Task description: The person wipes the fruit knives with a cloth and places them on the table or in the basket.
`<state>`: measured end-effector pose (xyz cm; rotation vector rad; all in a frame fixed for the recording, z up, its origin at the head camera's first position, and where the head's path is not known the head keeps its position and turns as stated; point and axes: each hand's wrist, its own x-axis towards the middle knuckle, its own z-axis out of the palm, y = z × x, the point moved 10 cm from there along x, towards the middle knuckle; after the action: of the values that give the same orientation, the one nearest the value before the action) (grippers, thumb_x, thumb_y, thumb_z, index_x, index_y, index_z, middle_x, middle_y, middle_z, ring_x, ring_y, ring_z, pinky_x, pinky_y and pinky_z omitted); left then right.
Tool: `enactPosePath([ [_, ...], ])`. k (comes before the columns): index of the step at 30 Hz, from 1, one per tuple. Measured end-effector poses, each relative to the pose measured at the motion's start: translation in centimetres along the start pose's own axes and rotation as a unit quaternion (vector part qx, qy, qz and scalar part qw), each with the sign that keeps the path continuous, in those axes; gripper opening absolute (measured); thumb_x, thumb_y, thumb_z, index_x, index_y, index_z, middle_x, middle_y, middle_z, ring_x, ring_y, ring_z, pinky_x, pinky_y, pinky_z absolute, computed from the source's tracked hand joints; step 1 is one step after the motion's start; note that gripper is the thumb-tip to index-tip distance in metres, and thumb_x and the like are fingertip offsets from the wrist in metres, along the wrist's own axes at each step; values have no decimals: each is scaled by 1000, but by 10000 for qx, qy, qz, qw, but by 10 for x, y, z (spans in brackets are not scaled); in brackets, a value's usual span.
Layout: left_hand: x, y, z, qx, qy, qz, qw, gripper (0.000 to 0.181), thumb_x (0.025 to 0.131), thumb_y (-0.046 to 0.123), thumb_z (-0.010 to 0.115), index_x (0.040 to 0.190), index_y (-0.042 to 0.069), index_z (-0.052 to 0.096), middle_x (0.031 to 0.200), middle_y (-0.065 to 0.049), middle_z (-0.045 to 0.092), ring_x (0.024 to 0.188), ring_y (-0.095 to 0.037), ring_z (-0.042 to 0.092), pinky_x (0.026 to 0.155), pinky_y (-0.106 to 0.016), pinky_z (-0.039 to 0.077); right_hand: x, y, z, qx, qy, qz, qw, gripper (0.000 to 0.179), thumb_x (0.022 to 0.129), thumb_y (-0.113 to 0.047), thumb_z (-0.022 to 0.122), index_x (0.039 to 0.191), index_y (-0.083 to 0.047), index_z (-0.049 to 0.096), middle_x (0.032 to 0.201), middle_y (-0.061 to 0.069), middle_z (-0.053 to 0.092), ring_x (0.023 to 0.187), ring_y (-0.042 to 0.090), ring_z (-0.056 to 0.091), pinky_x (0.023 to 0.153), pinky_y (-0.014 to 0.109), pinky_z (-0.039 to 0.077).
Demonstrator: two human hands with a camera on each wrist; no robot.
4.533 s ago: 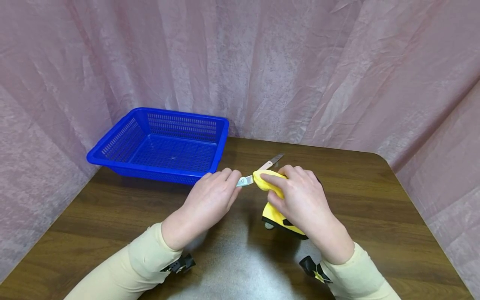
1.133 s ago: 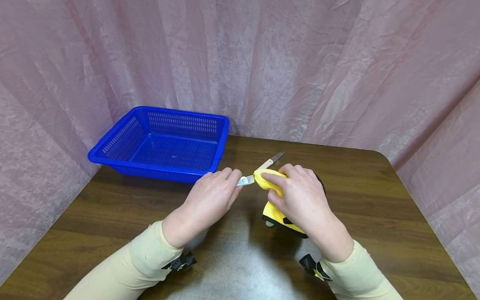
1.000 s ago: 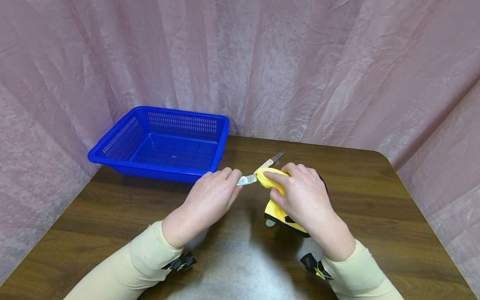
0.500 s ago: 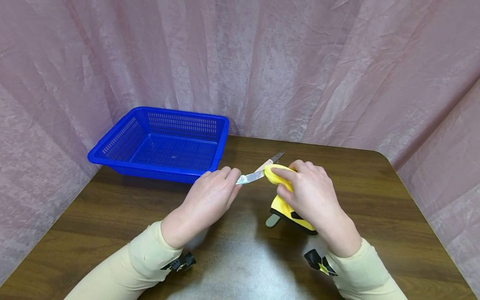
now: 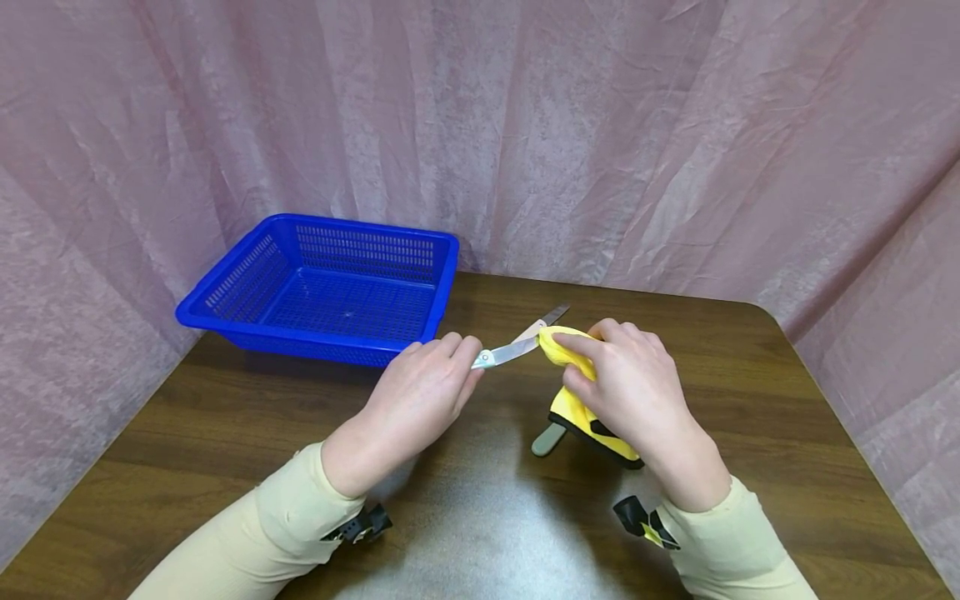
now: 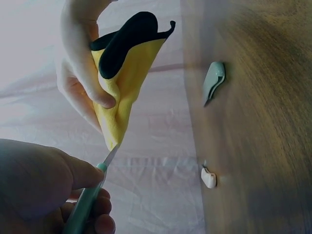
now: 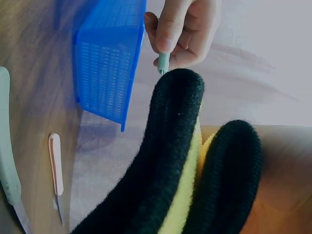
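My left hand (image 5: 423, 392) grips a folding knife (image 5: 486, 359) by its mint-green handle, the blade pointing right. With thumb and fingers, my right hand (image 5: 637, 383) pinches a yellow cloth (image 5: 572, 407) with black edging, folded over the blade's tip end. In the left wrist view the cloth (image 6: 129, 83) narrows down to the blade, most of which is bare in the head view. A pink-handled folding knife (image 5: 531, 331) lies behind the blade. Partly hidden under the cloth in the head view is a grey-green-handled knife (image 5: 548, 441), whose blade shows in the right wrist view.
A blue perforated plastic basket (image 5: 318, 337) stands at the back left of the wooden table (image 5: 750, 417), close beyond my left hand. Pink curtains (image 5: 525, 150) hang behind the table and along its sides.
My right hand has slid the cloth rightward along the blade to its tip, baring more metal. More of the grey-green handle shows from under the cloth. My left hand stays almost still.
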<state>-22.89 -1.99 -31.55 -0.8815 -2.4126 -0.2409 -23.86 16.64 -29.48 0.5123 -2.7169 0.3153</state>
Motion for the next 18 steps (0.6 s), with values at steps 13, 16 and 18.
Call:
enactPosePath([
  [13, 0, -2, -6, 41, 141, -45, 9999, 20, 103, 19, 79, 102, 8, 63, 81, -3, 55, 65, -25, 59, 56, -37, 43, 0, 6, 1, 2, -126, 99, 9999, 44, 93, -14, 71, 135, -22, 81, 107, 9, 72, 96, 33, 65, 95, 57, 49],
  [16, 0, -2, -7, 9, 184, -68, 9998, 20, 103, 19, 79, 100, 7, 63, 82, -4, 55, 66, -25, 57, 55, -37, 43, 0, 4, 1, 21, -119, 80, 9999, 44, 93, -14, 71, 135, -23, 81, 106, 8, 71, 96, 33, 65, 95, 57, 49],
  [18, 0, -3, -8, -3, 224, -74, 9997, 20, 102, 18, 79, 99, 7, 63, 84, -4, 55, 68, -26, 56, 57, -37, 44, -1, 4, 2, 30, -128, 86, 9999, 44, 93, -14, 71, 135, -23, 81, 106, 8, 71, 96, 33, 64, 96, 56, 49],
])
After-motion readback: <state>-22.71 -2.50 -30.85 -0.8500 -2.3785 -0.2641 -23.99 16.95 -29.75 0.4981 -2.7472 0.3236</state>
